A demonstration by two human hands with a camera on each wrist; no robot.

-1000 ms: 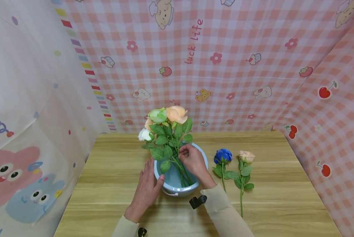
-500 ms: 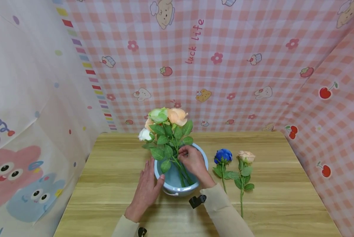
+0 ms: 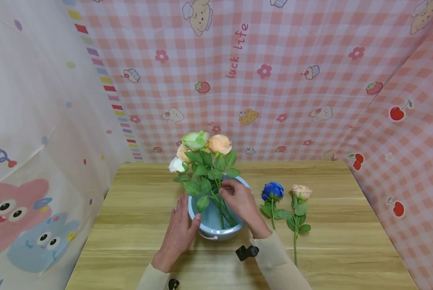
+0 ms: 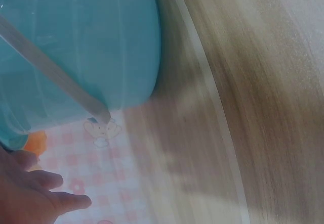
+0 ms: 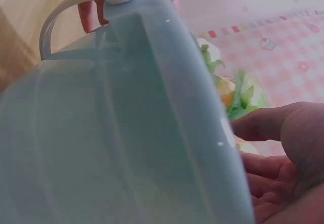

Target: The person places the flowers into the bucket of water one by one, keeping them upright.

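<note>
A pale blue bucket [image 3: 216, 233] with a light handle stands on the wooden table, holding several artificial roses that lean to the back left. Among them are a green rose [image 3: 195, 140], a white rose [image 3: 177, 165] and a peach rose [image 3: 220, 144]. My left hand [image 3: 178, 227] rests with extended fingers along the bucket's left side. Above the opening, my right hand [image 3: 240, 201] pinches the peach rose's stem between thumb and fingers. In the right wrist view, the bucket wall [image 5: 101, 133] hides those fingertips.
To the right of the bucket, a blue rose [image 3: 273, 191] and a pale peach rose [image 3: 301, 192] lie on the table [image 3: 129, 241], stems toward me. Behind the table hangs a pink checked cloth [image 3: 216, 60], with patterned cloths at both sides.
My right hand has shifted slightly to the right, and the peach rose's head has tilted right and a little lower. The left hand and bucket stay in place.
</note>
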